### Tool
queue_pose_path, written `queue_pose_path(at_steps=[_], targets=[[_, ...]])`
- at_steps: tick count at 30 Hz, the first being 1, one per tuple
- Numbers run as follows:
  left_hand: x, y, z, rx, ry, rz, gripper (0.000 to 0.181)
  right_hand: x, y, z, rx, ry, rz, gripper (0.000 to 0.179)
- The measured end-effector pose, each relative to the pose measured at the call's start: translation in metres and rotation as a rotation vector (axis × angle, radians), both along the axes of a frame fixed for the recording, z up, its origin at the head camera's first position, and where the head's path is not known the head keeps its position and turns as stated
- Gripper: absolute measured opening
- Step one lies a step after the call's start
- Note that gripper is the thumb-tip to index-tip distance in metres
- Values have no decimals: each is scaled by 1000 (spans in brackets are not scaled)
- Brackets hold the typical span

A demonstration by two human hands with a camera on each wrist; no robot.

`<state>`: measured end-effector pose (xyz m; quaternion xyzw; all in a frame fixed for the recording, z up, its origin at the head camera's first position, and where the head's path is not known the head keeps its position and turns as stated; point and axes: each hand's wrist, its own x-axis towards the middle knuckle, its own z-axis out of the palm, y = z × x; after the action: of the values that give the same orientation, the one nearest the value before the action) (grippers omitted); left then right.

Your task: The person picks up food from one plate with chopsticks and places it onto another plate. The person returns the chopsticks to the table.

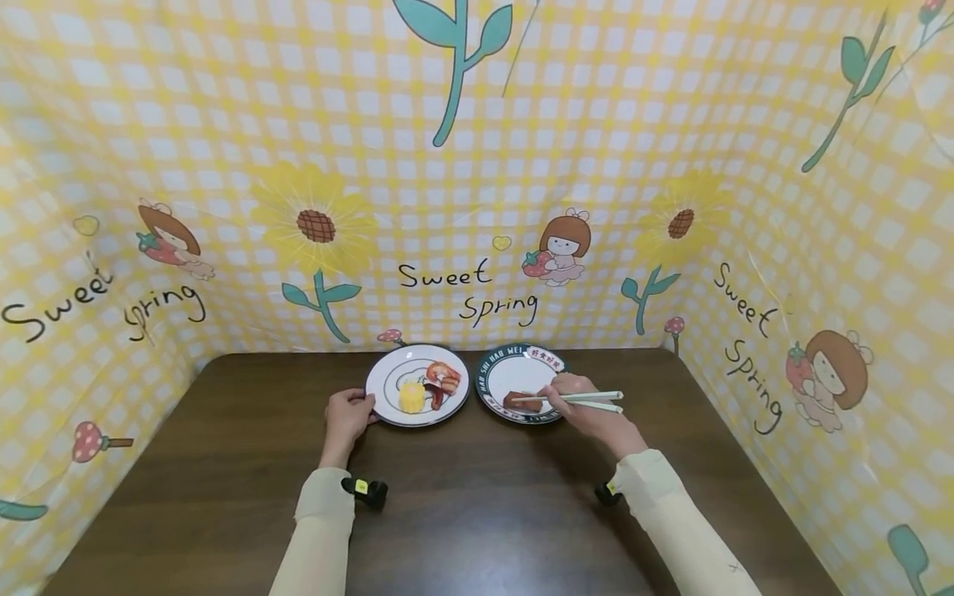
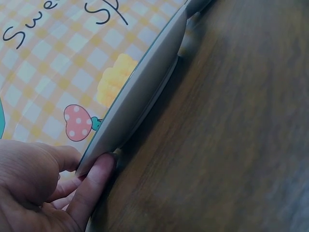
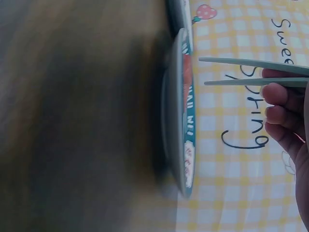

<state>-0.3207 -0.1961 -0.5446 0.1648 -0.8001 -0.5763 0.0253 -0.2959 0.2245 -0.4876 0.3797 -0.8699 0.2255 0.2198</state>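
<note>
My left hand [image 1: 347,420] pinches the near-left rim of a white plate [image 1: 383,377], thumb above and fingers beneath in the left wrist view. On that plate lie a scalloped yellow piece of food [image 1: 412,397], a shrimp-like orange piece [image 1: 443,377] and a small dark reddish-brown piece [image 1: 436,396]. My right hand [image 1: 592,410] grips a pair of pale green chopsticks [image 3: 241,62] over a second plate [image 1: 514,372] with a green lettered rim. Their tips stand apart above a reddish-brown piece of food [image 1: 525,406] and overlap it in the head view.
Both plates stand side by side at the back of a dark wooden table [image 1: 477,513]. A yellow checked cloth [image 1: 477,190] with printed flowers and girls rises behind and at both sides. Each wrist wears a black strap.
</note>
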Motion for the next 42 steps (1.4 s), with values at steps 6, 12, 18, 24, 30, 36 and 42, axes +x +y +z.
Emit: queue_pose_path(at_steps=[6, 12, 18, 24, 30, 36, 42], targets=[[3, 0, 2, 1, 6, -3, 43, 3, 6, -5, 66, -12, 30, 22], [3, 0, 1, 4, 9, -11, 46, 2, 9, -4, 69, -141, 35, 21], [1, -2, 0, 9, 9, -22, 46, 2, 9, -4, 326, 73, 1, 20], [-1, -1, 0, 7, 10, -9, 44, -5, 3, -8, 117, -147, -96, 31], [0, -2, -3, 4, -14, -13, 46, -9, 1, -8, 32, -164, -102, 33], [2, -2, -1, 13, -4, -17, 45, -13, -3, -3, 47, -204, -113, 36], [1, -2, 0, 17, 15, -18, 43, -12, -13, 6, 62, -266, -93, 42]])
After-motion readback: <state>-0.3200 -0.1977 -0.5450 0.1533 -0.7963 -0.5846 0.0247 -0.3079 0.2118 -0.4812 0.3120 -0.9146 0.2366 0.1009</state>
